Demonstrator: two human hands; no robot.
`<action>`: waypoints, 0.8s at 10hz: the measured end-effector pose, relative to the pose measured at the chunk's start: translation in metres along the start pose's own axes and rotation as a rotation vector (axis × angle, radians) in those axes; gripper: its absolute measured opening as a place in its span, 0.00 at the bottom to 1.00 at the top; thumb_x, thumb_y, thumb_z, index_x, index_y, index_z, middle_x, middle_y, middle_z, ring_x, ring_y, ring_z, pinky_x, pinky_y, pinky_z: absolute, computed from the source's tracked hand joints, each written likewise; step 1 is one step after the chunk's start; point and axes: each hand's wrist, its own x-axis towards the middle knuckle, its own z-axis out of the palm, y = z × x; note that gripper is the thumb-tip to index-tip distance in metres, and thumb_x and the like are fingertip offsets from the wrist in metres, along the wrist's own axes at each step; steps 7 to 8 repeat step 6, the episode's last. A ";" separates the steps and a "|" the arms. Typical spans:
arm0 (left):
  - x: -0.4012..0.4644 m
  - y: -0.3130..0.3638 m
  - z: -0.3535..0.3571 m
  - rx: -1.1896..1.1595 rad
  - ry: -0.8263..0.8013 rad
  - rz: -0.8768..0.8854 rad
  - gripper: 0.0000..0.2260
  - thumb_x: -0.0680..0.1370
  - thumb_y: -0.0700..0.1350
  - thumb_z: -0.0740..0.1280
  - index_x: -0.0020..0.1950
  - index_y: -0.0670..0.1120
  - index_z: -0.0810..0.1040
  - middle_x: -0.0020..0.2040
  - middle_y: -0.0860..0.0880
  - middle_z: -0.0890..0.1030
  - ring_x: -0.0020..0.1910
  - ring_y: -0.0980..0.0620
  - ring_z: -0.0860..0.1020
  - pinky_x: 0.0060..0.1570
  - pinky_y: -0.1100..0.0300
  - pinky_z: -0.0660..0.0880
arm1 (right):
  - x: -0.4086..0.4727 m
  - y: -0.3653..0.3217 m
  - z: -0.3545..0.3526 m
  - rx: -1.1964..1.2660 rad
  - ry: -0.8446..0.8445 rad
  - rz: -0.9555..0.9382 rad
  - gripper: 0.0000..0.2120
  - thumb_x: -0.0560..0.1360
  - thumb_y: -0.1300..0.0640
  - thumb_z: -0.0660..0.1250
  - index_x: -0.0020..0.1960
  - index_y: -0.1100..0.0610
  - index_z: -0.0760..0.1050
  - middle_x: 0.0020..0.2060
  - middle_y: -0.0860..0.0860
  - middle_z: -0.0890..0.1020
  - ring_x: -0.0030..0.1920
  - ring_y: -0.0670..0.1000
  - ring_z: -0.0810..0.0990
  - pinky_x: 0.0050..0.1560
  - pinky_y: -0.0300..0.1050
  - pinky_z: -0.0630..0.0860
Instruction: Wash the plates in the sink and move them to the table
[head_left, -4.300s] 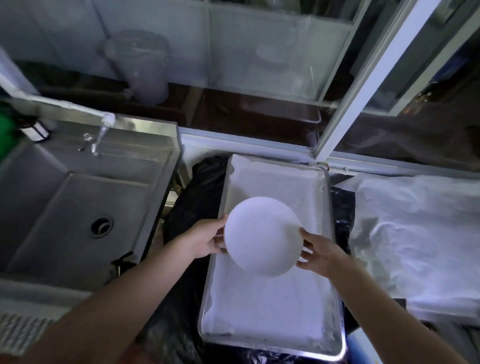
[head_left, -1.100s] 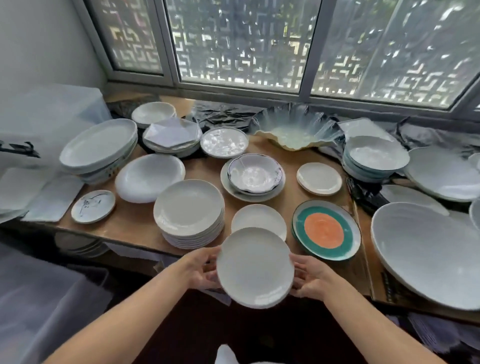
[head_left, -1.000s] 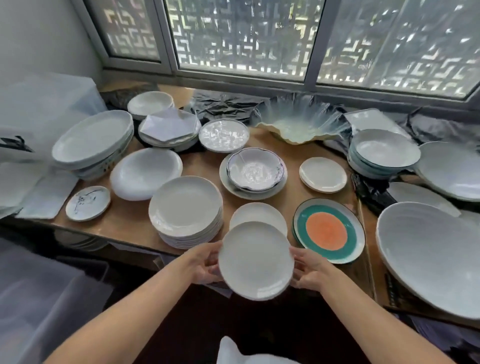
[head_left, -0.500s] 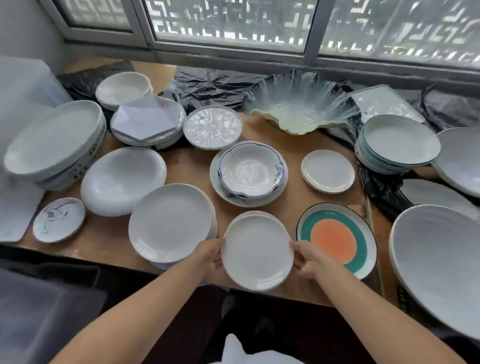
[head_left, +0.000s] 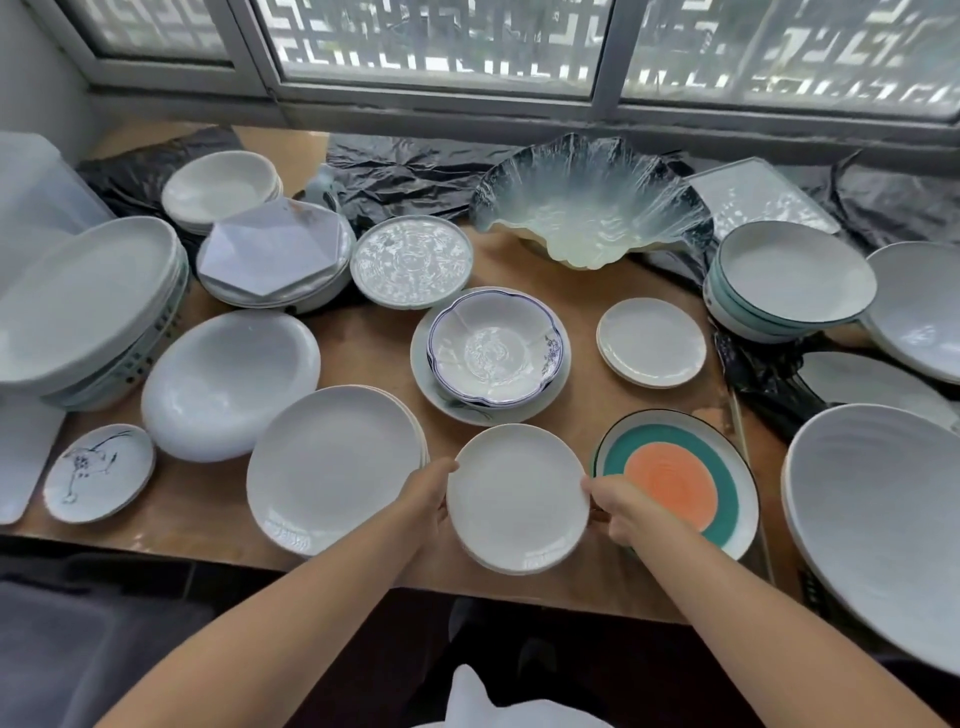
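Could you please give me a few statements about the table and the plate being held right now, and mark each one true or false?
1. Both hands hold the small white plate, the left hand at its left rim and the right hand at its right rim. True.
2. The plate with the orange centre and teal ring lies to the left of the held plate. False: it lies to its right.
3. A stack of larger white plates sits just left of the held plate. True.
4. The blue-rimmed scalloped bowl rests directly on the bare table. False: it rests on a wider plate.
5. The small plate with a dark ink drawing is near the table's right end. False: it is near the left end.
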 end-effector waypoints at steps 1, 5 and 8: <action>-0.001 0.006 -0.001 0.041 -0.010 -0.002 0.14 0.78 0.46 0.65 0.62 0.43 0.79 0.57 0.42 0.84 0.53 0.46 0.83 0.43 0.57 0.76 | 0.006 -0.003 0.001 -0.063 0.009 -0.054 0.06 0.80 0.65 0.64 0.54 0.64 0.78 0.49 0.58 0.84 0.51 0.56 0.82 0.53 0.52 0.80; -0.043 0.051 0.012 0.285 -0.061 0.174 0.07 0.78 0.48 0.65 0.41 0.49 0.71 0.40 0.49 0.72 0.39 0.51 0.69 0.38 0.57 0.64 | -0.021 -0.032 -0.026 -0.076 -0.157 -0.071 0.29 0.84 0.45 0.58 0.78 0.62 0.61 0.75 0.65 0.66 0.73 0.64 0.69 0.70 0.59 0.67; -0.061 0.068 0.020 0.252 -0.074 0.245 0.07 0.83 0.48 0.63 0.59 0.48 0.72 0.51 0.49 0.73 0.53 0.50 0.72 0.50 0.56 0.66 | -0.036 -0.041 -0.036 -0.048 -0.133 -0.144 0.29 0.84 0.44 0.57 0.77 0.62 0.62 0.76 0.64 0.65 0.77 0.62 0.64 0.74 0.60 0.63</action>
